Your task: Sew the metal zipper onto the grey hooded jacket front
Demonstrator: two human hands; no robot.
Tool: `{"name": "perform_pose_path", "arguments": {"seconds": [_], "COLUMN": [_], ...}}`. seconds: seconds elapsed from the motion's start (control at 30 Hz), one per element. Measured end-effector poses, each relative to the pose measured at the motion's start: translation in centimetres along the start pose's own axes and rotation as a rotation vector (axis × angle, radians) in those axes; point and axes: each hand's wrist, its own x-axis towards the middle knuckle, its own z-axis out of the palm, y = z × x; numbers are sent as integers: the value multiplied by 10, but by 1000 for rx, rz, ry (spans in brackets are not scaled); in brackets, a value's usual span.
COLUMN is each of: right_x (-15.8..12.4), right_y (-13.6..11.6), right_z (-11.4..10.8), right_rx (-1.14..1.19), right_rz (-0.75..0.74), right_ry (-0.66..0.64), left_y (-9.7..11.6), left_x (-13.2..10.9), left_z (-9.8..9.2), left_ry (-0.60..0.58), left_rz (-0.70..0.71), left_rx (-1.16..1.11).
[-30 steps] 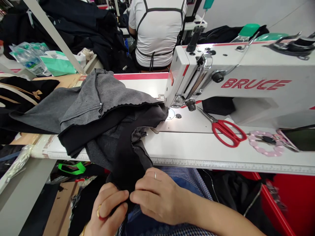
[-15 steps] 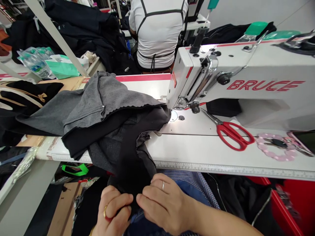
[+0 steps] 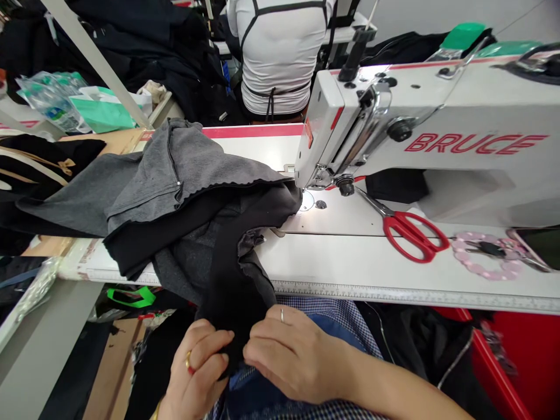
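Item in hand: a black fabric (image 3: 231, 291), matte and soft. It hangs in a narrow fold off the front edge of the surface (image 3: 350, 262) down to the person's lap. One side of it shows a wavy, ruffled edge in a lighter grey. Its upper end runs into a heap of dark grey and black cloth on the surface.

The left hand (image 3: 196, 373) has its fingers (image 3: 214, 344) closed on the lower end of the black fabric, thumb against forefinger, and wears a gold ring. The right hand (image 3: 293, 356) meets it from the other side. Its fingertips pinch the same fold, touching the left hand's, and it wears a plain band.

The grey garment (image 3: 175, 175) lies on top of the heap, with a scalloped hem. It reaches to the needle area of the white sewing machine (image 3: 437, 146), marked BRUCE in red. Red-handled scissors (image 3: 411, 233) lie on the surface under the machine arm. A ring of pink beads (image 3: 485, 256) lies just beside them, to the right. A printed ruler strip (image 3: 394, 294) runs along the front edge of the surface. Behind, a co-worker in a white top (image 3: 280, 52) sits with their back turned.
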Motion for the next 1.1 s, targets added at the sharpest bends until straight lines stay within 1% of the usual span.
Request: {"name": "perform_pose_path", "arguments": {"seconds": [0.13, 0.23, 0.33, 0.43, 0.53, 0.67, 0.8, 0.87, 0.93, 1.03, 1.1], "right_x": [-1, 0, 1, 0, -2, -4, -5, -6, -6, -6, -4], "right_y": [3, 6, 6, 5, 3, 2, 2, 3, 4, 6, 9], "right_z": [3, 4, 3, 1, -1, -3, -2, -2, 0, 4, 7], "right_rx": [7, 65, 112, 104, 75, 72, 79, 71, 61, 82, 140], "right_rz": [17, 35, 46, 53, 42, 39, 45, 55, 85, 185, 271], "right_ry": [40, 68, 86, 61, 42, 16, -14, -17, 2, 70, 115], "left_y": [-3, -2, -1, 0, 0, -1, -3, -5, -6, -5, -5], "left_x": [-3, -1, 2, 1, -6, -16, -13, -10, -6, 3, 13], "left_z": [5, 4, 1, 0, -1, -2, -3, 0, 5, 12, 14], "left_ry": [7, 7, 20, 21, 17, 52, -28, -40, -19, 9, -16], "left_rz": [48, 99, 117, 126, 116, 103, 150, 156, 132, 71, -9], "left_rx": [15, 43, 70, 60, 53, 70, 19, -13, -17, -19, -45]}}
